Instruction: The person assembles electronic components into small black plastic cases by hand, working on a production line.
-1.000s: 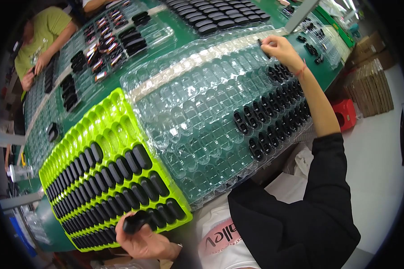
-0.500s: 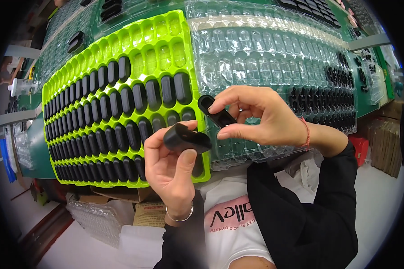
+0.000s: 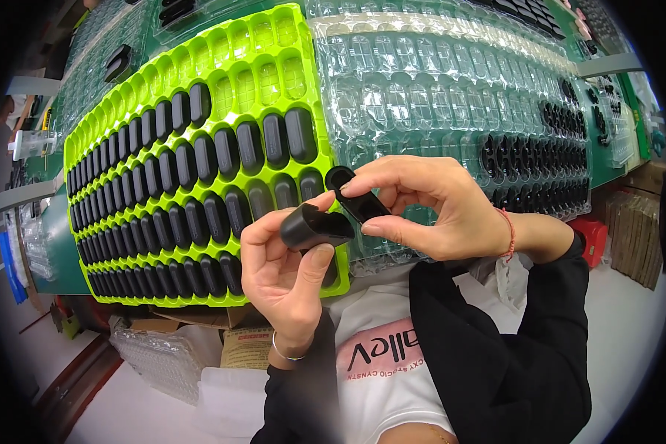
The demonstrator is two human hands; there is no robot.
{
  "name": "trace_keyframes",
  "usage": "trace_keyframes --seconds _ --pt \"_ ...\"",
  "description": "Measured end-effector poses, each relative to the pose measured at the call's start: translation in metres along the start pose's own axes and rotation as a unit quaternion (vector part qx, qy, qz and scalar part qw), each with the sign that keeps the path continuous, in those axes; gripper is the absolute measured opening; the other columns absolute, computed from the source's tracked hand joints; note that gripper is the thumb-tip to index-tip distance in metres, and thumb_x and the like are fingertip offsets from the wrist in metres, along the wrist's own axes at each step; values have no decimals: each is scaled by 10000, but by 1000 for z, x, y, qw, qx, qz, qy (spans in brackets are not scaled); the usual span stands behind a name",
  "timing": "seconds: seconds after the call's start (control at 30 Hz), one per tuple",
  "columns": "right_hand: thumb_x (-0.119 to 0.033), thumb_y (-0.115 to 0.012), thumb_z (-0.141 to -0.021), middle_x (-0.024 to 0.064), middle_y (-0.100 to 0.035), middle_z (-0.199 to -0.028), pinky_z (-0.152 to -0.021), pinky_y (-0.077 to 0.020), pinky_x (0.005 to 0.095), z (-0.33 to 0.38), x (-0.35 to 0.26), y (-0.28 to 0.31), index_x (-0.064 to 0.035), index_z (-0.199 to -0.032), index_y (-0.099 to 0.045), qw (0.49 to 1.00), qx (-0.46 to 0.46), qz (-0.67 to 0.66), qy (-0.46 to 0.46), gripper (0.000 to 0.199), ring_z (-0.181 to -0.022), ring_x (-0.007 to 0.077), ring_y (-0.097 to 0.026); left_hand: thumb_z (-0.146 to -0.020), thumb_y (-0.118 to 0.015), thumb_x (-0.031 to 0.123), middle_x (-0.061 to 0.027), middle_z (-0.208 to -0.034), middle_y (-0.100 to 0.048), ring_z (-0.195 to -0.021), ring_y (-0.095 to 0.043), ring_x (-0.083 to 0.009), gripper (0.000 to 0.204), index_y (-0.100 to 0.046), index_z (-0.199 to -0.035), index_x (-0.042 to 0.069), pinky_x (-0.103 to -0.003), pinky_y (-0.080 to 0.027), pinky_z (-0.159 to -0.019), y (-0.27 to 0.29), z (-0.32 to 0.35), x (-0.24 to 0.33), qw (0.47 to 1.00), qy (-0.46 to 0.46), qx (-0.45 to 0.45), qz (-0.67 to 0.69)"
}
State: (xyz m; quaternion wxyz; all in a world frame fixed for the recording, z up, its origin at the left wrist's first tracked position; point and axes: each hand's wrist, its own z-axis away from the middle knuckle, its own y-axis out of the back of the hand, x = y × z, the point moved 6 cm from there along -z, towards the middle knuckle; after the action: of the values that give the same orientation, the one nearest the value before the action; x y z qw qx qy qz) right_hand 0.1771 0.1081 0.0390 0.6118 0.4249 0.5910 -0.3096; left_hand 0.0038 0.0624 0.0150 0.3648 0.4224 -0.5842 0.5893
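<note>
My left hand (image 3: pixel 283 285) is closed round a black hollow plastic shell (image 3: pixel 307 229), gripped between thumb and fingers with its open end facing right. In my right hand (image 3: pixel 436 203), a black oblong plastic insert with recesses (image 3: pixel 363 206) is pinched between thumb and fingertips, tilted down to the right. The insert's upper left end is close to the shell's opening; whether they touch I cannot tell. Both hands are over the near right corner of a lime green tray (image 3: pixel 324 159), which holds rows of black rounded cases (image 3: pixel 250 146).
To the right of the green tray lies a clear plastic tray (image 3: pixel 414 96), with black inserts (image 3: pixel 507 159) in its right part. A green tabletop (image 3: pixel 55 255) is under them. At the right stands a red bin (image 3: pixel 592 240); below the table are cardboard and a bubble-wrap-like sheet (image 3: pixel 159 359).
My right hand has come slightly down with the insert, nearer to the shell. The shell in my left hand has turned to lie more level. The whole view has shifted a little.
</note>
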Motion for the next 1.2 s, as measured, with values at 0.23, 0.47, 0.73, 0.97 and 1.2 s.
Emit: trace_keyframes --seconds 0.23,0.47,0.73,0.97,1.2 --pt "-25 -736 -807 82 -711 -959 -660 -557 247 2 5 -1 -19 -1130 -670 1000 17 -17 -19 330 -727 112 -656 -878 -658 -50 -251 -1216 -626 -1106 -624 -212 414 -441 -1230 -33 -321 -494 -965 -3 1 -2 1000 16 -8 -14" --pt "-19 -732 -808 77 -723 -949 -663 -561 246 4 4 -1 -9 -1119 -671 999 28 -1 20 316 -729 118 -674 -882 -659 -39 -248 -1209 -628 -1102 -626 -213 416 -436 -1234 -34 -324 -498 -966 -4 3 -3 1000 10 -11 -20" --pt "10 -698 -827 89 -730 -1043 -681 -577 244 2 3 0 11 -1110 -664 999 13 -6 41 285 -805 119 -700 -894 -660 -13 -246 -1218 -625 -1090 -631 -208 422 -433 -1247 -42 -311 -512 -940 -3 5 -8 1000 20 -2 -13" --pt "-3 -701 -830 104 -722 -983 -701 -584 257 1 5 0 15 -1110 -664 1000 9 -10 24 284 -816 138 -708 -888 -683 15 -216 -1201 -634 -1072 -627 -196 418 -458 -1235 -47 -305 -510 -930 0 3 -11 1000 18 21 9" --pt "-8 -664 -846 116 -708 -947 -724 -590 278 0 3 0 12 -1110 -670 1000 6 2 2 265 -793 161 -707 -864 -722 60 -128 -1132 -635 -1005 -611 -155 473 -490 -1261 -48 -290 -470 -934 11 6 -9 996 55 54 36"
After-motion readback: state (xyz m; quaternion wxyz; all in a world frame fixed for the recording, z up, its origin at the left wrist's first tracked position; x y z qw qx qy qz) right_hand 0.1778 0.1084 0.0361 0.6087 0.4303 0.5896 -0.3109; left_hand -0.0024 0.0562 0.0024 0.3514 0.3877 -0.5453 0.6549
